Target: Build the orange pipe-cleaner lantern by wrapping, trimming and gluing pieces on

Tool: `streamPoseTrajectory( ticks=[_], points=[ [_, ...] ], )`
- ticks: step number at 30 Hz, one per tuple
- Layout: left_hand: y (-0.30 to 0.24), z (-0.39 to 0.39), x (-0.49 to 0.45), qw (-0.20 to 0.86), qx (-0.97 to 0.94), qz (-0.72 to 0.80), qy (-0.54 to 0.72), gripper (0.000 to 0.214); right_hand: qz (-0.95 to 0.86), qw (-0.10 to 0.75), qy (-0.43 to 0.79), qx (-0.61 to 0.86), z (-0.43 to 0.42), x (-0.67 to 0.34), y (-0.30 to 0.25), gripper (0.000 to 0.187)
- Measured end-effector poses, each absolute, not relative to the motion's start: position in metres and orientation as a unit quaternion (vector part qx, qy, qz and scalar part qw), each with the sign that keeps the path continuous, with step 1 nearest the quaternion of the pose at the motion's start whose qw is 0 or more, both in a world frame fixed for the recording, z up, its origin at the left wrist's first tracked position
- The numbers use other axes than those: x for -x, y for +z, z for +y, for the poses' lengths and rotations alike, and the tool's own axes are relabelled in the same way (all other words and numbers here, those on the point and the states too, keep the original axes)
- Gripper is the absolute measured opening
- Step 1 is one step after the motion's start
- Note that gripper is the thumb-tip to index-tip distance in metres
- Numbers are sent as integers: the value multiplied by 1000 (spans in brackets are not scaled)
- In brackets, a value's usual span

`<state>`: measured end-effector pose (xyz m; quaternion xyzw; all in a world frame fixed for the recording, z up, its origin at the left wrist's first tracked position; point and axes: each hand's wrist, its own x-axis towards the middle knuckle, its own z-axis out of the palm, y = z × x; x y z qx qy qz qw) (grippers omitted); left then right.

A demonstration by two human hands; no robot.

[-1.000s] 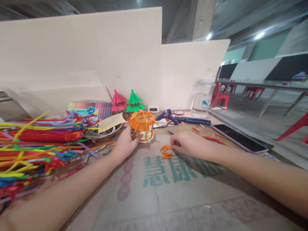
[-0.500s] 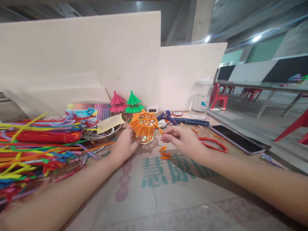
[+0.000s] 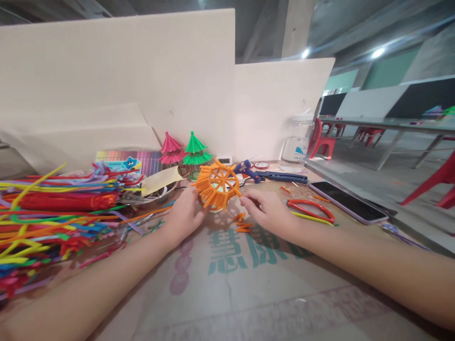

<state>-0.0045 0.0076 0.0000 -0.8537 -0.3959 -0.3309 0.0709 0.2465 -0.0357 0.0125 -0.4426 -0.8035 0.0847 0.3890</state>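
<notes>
My left hand (image 3: 185, 214) grips the lower left side of an orange pipe-cleaner model (image 3: 208, 185), which has a fringed slope and a spoked ring like a wheel. The model is tilted, with its spoked ring turned toward me and to the right. Between the thumb and fingers of my right hand (image 3: 266, 208) is a short orange pipe-cleaner piece (image 3: 239, 192), its far end at the ring's right rim; whether it touches I cannot tell. Several cut orange pieces (image 3: 243, 226) lie on the table below the model. My left fingertips are partly hidden behind it.
Many coloured pipe cleaners (image 3: 60, 201) are heaped at the left. Behind stand a pink model (image 3: 171, 150), a green model (image 3: 194, 150) and a blue glue gun (image 3: 248, 170). At the right are a blue-handled tool (image 3: 284, 177), red-handled scissors (image 3: 330, 214), a phone (image 3: 350, 202) and a bottle (image 3: 295, 144).
The orange model has shifted slightly right and tipped so that its spoked ring faces me more. The short piece in my right hand is now nearer the ring's rim.
</notes>
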Motion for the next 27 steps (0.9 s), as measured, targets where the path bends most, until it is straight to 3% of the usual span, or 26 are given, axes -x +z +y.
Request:
streamPoseTrajectory(
  ticks=[15,22,27],
  points=[
    [-1,9,5,87,856,-392,-325,35,-776,397,142,469,-32,-243,9,30],
    [1,8,5,60,852,-406,-326,36,-692,406,339,492,-31,-241,12,32],
    [1,8,4,18,843,-424,-330,36,-627,435,498,413,-29,-242,10,39]
  ],
)
